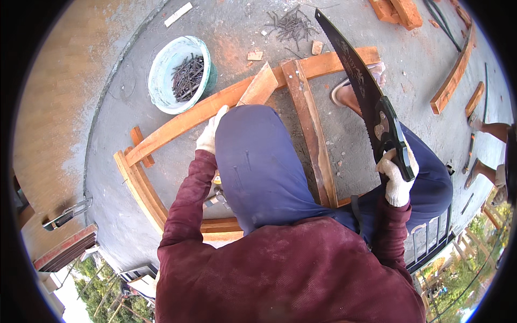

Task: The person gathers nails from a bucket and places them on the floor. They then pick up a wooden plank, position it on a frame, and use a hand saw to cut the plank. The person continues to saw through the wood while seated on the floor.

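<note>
My right hand [397,175], in a white work glove, is closed around the black handle of a hand saw [360,81]. The dark toothed blade points up and away to the left, raised above my right leg. My left hand [211,132], also gloved, is beside my left knee, close to a wooden frame beam [188,117]. Its fingers are partly hidden by the knee, so their grip does not show. A short, angled board [259,89] lies against that beam, its near end hidden behind the knee. A longer crosspiece [309,126] runs between my legs.
A pale bucket [157,75] of nails stands beyond the frame, with a pile of loose nails [293,26] farther off. Bricks [397,12] and a loose beam [455,75] lie at the right. Another person's hand [475,123] is near a short wood piece [474,99].
</note>
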Tool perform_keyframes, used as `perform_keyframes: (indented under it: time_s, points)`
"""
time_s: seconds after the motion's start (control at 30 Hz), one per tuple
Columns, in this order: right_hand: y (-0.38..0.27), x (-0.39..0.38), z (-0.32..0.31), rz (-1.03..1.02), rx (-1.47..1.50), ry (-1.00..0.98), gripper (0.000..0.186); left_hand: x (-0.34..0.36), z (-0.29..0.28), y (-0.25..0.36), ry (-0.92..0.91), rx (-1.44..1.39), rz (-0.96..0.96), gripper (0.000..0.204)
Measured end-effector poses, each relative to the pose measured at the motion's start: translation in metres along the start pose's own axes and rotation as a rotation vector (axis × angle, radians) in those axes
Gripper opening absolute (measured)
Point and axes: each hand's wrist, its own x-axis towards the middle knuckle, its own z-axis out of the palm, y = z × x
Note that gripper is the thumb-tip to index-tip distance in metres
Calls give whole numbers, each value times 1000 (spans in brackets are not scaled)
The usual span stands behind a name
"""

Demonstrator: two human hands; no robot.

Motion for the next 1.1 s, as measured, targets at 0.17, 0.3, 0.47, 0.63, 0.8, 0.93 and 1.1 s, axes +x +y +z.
perform_keyframes:
  time_s: [0.17,0.3,0.47,0.63,0.8,0.93,1.1]
  points:
    - [7,11,-3,-68,-36,-27,37,-1,-16,39,-210,-929,-495,79]
    - [9,16,-6,-52,-33,-64,41,8,-18,46,-209,-983,-576,78]
    - [-3,13,0,12,-65,2,31,14,-23,38,-215,-1008,-608,78]
    - [8,16,-8,-41,-76,-55,32,18,-21,41,-229,-1038,-613,77]
    - [-8,17,-8,-23,-64,-42,23,29,-23,39,-242,-1102,-588,77]
    - [-24,28,16,-144,-149,-68,15,32,-30,37,-178,-1192,-610,76]
    - [-40,48,76,-373,-186,-174,9,10,-65,44,610,-1213,-937,72]
